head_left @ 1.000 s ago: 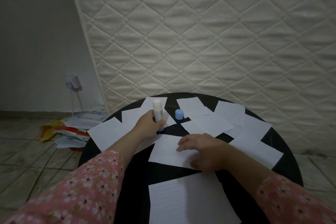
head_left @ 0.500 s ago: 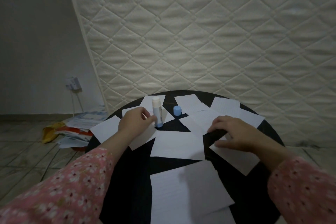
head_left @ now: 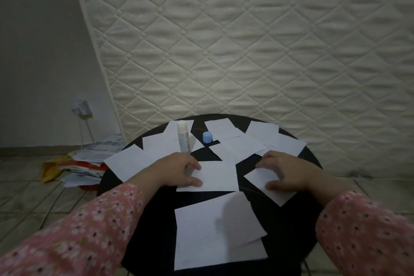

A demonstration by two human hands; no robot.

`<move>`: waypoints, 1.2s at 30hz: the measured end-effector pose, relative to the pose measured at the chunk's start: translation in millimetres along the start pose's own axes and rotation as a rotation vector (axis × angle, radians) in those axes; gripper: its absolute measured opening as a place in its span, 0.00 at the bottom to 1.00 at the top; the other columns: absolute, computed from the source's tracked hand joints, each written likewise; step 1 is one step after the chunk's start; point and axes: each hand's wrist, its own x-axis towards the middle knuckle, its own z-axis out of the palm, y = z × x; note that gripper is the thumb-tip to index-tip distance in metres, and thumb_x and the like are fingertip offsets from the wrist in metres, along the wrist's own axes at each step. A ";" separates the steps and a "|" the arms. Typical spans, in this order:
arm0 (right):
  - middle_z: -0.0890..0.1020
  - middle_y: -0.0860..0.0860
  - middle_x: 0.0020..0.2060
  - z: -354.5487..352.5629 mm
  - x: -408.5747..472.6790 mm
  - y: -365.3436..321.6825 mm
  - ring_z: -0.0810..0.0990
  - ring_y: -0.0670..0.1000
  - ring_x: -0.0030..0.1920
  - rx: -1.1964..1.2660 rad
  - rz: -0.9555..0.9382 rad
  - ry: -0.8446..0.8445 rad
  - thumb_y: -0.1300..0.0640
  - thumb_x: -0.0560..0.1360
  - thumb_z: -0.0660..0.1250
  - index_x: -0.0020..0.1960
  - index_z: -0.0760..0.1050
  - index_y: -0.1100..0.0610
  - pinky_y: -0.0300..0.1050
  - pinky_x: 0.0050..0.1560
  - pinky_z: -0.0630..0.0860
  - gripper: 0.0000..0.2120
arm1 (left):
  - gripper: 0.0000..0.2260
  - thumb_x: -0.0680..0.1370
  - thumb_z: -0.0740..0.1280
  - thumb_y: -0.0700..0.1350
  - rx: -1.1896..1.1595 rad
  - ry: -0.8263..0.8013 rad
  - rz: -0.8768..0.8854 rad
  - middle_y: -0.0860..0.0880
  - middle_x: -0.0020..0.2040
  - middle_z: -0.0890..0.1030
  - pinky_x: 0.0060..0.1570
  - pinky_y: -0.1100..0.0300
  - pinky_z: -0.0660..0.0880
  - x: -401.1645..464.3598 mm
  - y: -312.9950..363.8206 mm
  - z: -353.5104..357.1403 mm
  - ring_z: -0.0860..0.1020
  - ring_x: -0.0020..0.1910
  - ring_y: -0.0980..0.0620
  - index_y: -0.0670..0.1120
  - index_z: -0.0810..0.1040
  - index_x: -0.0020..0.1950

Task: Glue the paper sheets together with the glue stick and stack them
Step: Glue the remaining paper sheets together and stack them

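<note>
While glue stick (head_left: 183,136) stands upright w/ cap (head_left: 207,137) off, left hand (head_left: 179,169) & right hand (head_left: 285,172) press sheets flat-fingered.

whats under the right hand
The right hand rests on a white paper sheet lying on the black round table. The hand covers part of the sheet, so anything beneath the palm is hidden.
</note>
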 end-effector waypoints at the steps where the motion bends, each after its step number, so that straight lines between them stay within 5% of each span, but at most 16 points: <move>1: 0.69 0.45 0.64 0.9 0.0 0.3 0.70 0.45 0.63 0.006 0.003 0.006 0.43 0.70 0.70 0.71 0.68 0.47 0.39 0.62 0.67 0.31 | 0.25 0.68 0.72 0.64 -0.005 -0.002 -0.009 0.58 0.63 0.75 0.62 0.57 0.71 0.0 1.3 0.1 0.73 0.59 0.57 0.58 0.76 0.62; 9: 0.76 0.43 0.60 2.5 7.2 0.1 0.73 0.47 0.61 0.025 0.034 0.070 0.39 0.63 0.64 0.65 0.73 0.46 0.47 0.63 0.70 0.31 | 0.26 0.69 0.72 0.64 0.005 0.011 -0.019 0.57 0.64 0.74 0.62 0.60 0.69 1.0 8.7 2.3 0.71 0.60 0.57 0.57 0.76 0.64; 15: 0.81 0.41 0.45 -7.1 15.3 -7.1 0.79 0.45 0.47 0.155 0.019 0.255 0.39 0.63 0.66 0.52 0.77 0.45 0.48 0.52 0.75 0.20 | 0.26 0.68 0.72 0.64 0.004 -0.001 -0.025 0.58 0.61 0.73 0.57 0.63 0.69 -1.1 15.9 -1.5 0.71 0.57 0.58 0.56 0.76 0.63; 25: 0.81 0.43 0.45 -26.3 37.4 -38.3 0.78 0.48 0.48 0.216 0.012 0.418 0.41 0.71 0.69 0.56 0.77 0.45 0.45 0.48 0.74 0.16 | 0.23 0.68 0.72 0.64 -0.047 -0.007 -0.041 0.58 0.51 0.73 0.51 0.63 0.71 -5.3 11.3 -8.8 0.73 0.49 0.58 0.56 0.79 0.59; 29: 0.78 0.43 0.45 -28.3 50.0 -64.1 0.77 0.48 0.49 0.185 0.008 0.430 0.43 0.74 0.67 0.59 0.74 0.47 0.44 0.47 0.71 0.16 | 0.12 0.74 0.65 0.62 -0.404 0.158 -0.026 0.58 0.46 0.81 0.45 0.66 0.72 -4.8 16.1 -14.9 0.78 0.45 0.58 0.57 0.82 0.48; 33: 0.78 0.43 0.50 -20.3 65.1 -86.7 0.77 0.47 0.53 0.225 -0.040 0.403 0.39 0.74 0.65 0.62 0.73 0.45 0.45 0.51 0.73 0.19 | 0.21 0.72 0.62 0.64 -0.840 0.239 -0.022 0.51 0.44 0.83 0.35 0.68 0.68 -5.8 29.9 -25.0 0.77 0.39 0.57 0.50 0.83 0.48; 36: 0.78 0.41 0.55 -14.0 70.6 -96.5 0.76 0.45 0.55 0.242 -0.063 0.399 0.36 0.73 0.64 0.64 0.71 0.44 0.42 0.50 0.71 0.23 | 0.15 0.77 0.67 0.52 -0.898 0.279 -0.047 0.50 0.35 0.79 0.30 0.71 0.68 -4.1 28.7 -23.1 0.74 0.31 0.60 0.39 0.80 0.46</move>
